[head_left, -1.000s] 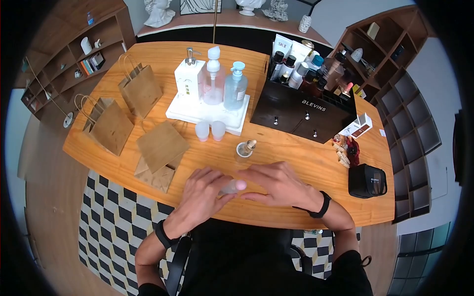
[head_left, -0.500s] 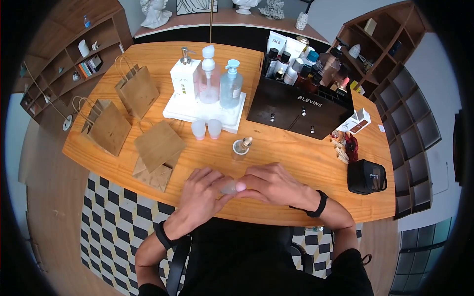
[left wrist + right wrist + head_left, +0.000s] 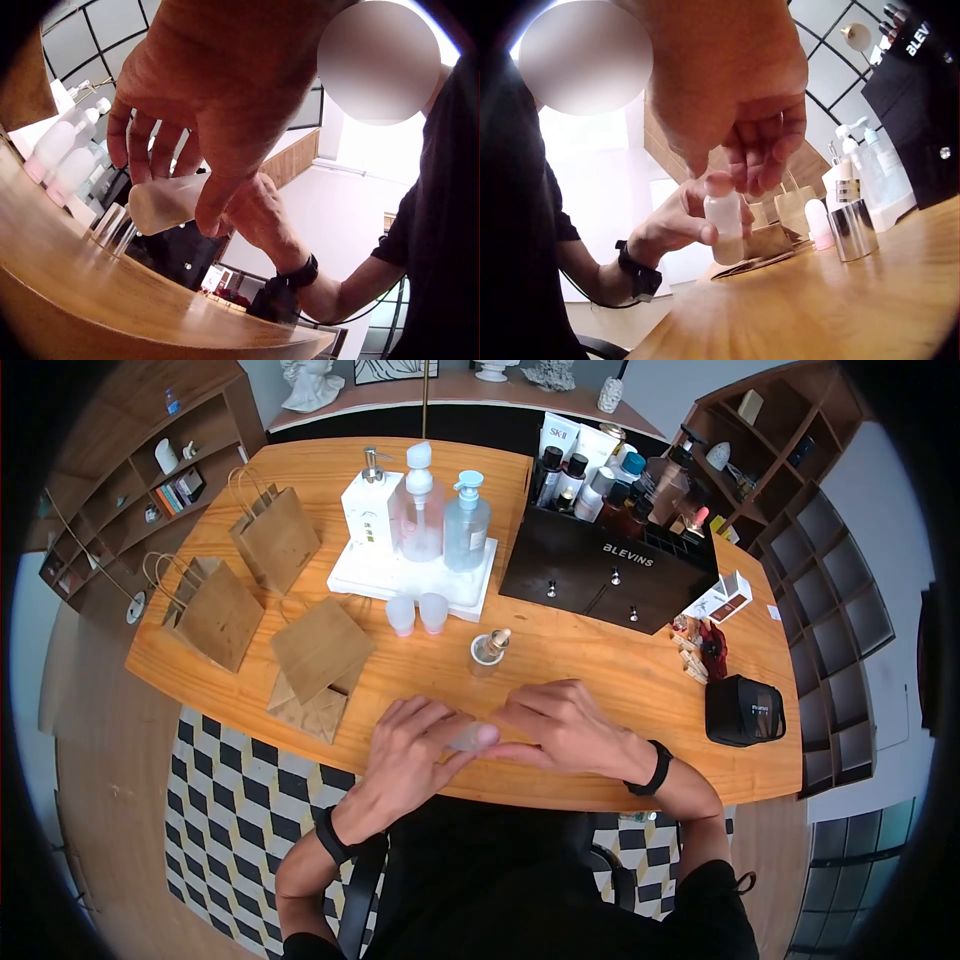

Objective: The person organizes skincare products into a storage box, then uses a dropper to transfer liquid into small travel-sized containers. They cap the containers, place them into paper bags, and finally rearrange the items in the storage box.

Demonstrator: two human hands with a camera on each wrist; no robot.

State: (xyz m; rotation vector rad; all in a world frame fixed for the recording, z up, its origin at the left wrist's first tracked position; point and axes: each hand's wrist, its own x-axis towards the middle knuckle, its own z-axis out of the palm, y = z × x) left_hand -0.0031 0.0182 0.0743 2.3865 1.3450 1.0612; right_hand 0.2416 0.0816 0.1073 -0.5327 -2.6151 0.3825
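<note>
My left hand (image 3: 405,755) holds a small translucent bottle (image 3: 726,232) with a pink cap (image 3: 487,734), tilted sideways in the head view. Cloudy contents show low in it in the right wrist view. The thumb and fingers of my right hand (image 3: 565,730) are spread apart around the cap, fingertips right beside it. Just beyond both hands stands a dropper bottle (image 3: 485,655) with a shiny silver body. Two similar frosted bottles stand cap down farther back, the left one (image 3: 401,616) close beside the right one (image 3: 433,614).
Brown paper bags (image 3: 213,615) line the left side. At the back a white tray (image 3: 460,600) bears pump bottles (image 3: 465,530). A black cosmetics organizer (image 3: 600,570) full of bottles stands back right, with a black case (image 3: 743,710) nearer the right edge.
My right fingers closed on the pink cap half a second ago and have now spread apart from it again. The left hand keeps its hold on the bottle.
</note>
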